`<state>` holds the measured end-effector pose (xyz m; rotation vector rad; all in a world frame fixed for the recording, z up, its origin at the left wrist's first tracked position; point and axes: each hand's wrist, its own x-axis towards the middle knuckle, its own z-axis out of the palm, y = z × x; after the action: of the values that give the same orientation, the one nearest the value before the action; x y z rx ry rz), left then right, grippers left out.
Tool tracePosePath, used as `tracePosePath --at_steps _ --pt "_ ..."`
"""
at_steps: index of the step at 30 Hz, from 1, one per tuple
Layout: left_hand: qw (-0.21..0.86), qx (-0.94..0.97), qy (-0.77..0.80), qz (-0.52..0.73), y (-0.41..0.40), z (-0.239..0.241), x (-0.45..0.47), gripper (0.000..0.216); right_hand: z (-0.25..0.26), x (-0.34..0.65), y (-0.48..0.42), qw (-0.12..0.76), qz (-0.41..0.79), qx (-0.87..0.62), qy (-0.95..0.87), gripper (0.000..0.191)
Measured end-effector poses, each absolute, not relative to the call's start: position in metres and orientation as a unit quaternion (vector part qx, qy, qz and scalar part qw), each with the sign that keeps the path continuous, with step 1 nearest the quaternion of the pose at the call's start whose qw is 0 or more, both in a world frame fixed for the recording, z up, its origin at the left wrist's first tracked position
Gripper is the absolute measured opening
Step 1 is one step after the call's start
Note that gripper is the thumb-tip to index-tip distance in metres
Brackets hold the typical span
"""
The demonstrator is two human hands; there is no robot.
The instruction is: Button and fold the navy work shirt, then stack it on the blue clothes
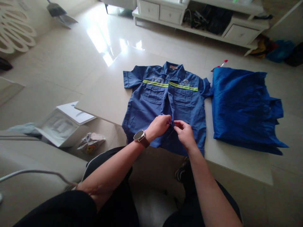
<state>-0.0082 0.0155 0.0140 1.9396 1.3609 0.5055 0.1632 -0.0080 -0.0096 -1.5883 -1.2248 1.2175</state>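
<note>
The short-sleeved dark blue work shirt with yellow reflective stripes (165, 104) lies flat, front up, on the pale tabletop (106, 94). Left hand (159, 125) and right hand (184, 132) each pinch its front placket, near the hem. A folded bright blue garment (241, 107) lies right.

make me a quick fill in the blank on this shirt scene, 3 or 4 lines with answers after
1. Both hands pinch the front of the blue shirt near its ____ edge.
2. The watch is on the ____ wrist.
3. The stripe across the shirt's chest is ____.
4. The folded blue pile lies to the shirt's ____.

Missing words: bottom; left; yellow; right
</note>
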Motion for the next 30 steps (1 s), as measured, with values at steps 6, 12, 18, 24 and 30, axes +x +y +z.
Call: tracePosePath --at_steps 6,12,18,24,30 --pt "0.398 0.694 0.535 0.272 0.011 0.017 -0.007 0.03 -0.013 0.156 -0.011 0.382 0.476 -0.601 -0.517 0.03" --pt "0.419 0.675 0.527 0.302 0.011 0.015 -0.006 0.032 -0.009 0.156 -0.012 0.398 0.422 -0.594 -0.556 0.027" --pt "0.447 0.663 0.501 0.332 0.014 0.019 -0.007 0.03 0.004 0.16 -0.014 0.355 0.304 -0.619 -0.631 0.015" --pt "0.454 0.651 0.502 0.343 0.015 0.019 -0.006 0.023 0.006 0.163 -0.013 0.34 0.287 -0.61 -0.655 0.012" --pt "0.512 0.563 0.531 0.372 0.016 0.005 -0.002 0.022 0.006 0.158 -0.014 0.334 0.263 -0.601 -0.677 0.009"
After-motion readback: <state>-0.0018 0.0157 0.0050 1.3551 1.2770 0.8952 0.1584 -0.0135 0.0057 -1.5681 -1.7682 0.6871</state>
